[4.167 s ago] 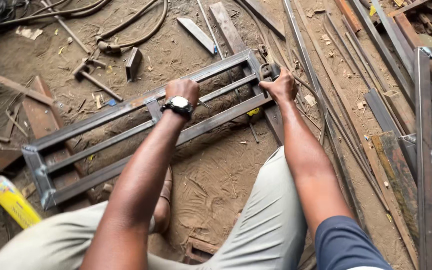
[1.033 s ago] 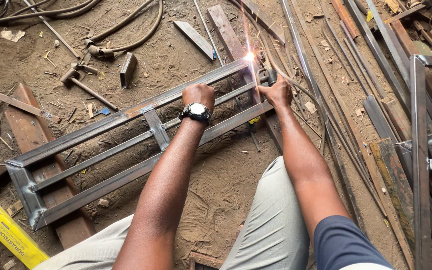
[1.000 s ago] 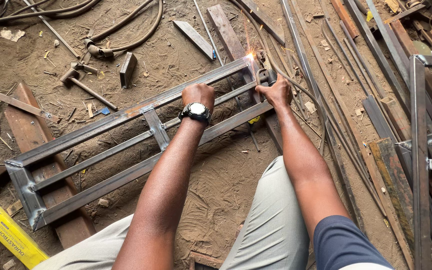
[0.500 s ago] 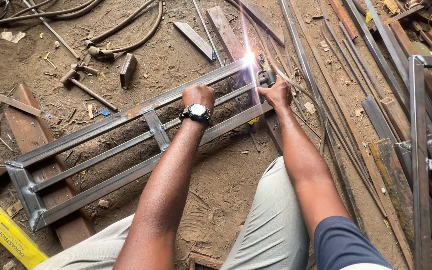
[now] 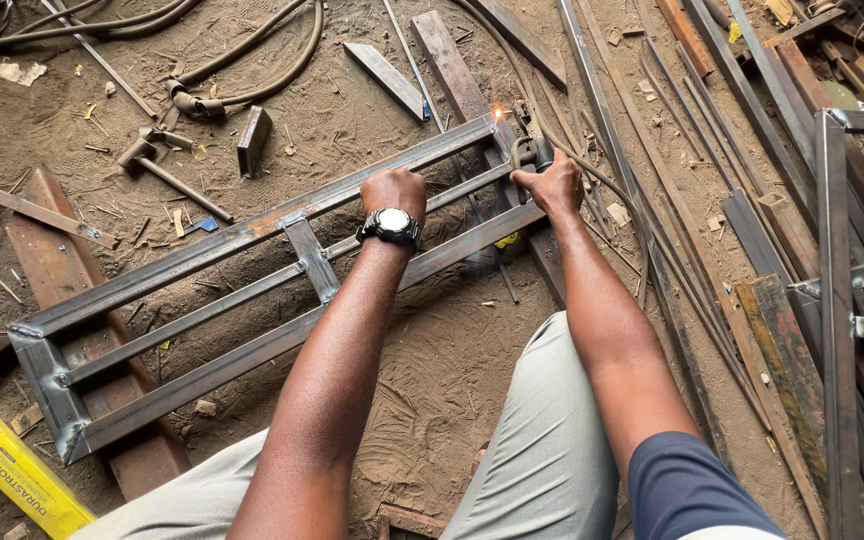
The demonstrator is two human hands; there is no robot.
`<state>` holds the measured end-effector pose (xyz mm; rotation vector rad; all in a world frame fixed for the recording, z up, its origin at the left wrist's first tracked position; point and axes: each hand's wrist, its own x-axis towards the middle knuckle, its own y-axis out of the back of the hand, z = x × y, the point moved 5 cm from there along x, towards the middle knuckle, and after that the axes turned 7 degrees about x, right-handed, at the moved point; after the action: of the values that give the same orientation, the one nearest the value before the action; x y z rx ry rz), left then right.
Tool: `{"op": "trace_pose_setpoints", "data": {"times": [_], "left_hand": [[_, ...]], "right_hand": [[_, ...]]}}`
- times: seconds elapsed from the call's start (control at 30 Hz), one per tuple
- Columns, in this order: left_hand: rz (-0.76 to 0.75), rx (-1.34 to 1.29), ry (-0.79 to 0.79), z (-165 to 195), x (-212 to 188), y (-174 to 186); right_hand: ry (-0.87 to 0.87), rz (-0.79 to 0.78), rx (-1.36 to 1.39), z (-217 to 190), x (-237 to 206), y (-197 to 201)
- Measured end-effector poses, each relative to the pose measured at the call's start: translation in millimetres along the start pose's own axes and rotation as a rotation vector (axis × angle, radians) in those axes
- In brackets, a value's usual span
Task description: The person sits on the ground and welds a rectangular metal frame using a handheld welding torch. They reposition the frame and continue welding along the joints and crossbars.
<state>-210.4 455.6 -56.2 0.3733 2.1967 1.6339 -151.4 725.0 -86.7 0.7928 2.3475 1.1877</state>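
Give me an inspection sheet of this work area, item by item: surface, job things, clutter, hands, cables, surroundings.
Surface: bare dirt floor, strewn with metal scraps.
Job's things: long grey steel ladder-shaped frame lying on a reddish plank; small glow at its far corner.
Clutter: hammer, short steel channel offcut, yellow packet, loose flat bars.
Hands: left hand, with a black wristwatch, fisted on the frame's top rail; right hand gripping a dark welding holder.
Cables: thick hose top left; cable trailing from the holder.
Surroundings: second steel frame on the right.
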Motion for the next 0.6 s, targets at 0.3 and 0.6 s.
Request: {"op": "trace_pose_setpoints", "data": {"times": [0.3, 0.6], "left_hand": [[-0.04, 0.04, -0.006, 0.2, -0.7, 0.6], [-0.025, 0.006, 0.001, -1.2, -1.9, 1.6]], "right_hand": [[-0.003, -0.012, 0.004, 2.9, 2.4, -4.4], [0.063, -0.017, -0.013, 1.6, 3.7, -7.8]]}}
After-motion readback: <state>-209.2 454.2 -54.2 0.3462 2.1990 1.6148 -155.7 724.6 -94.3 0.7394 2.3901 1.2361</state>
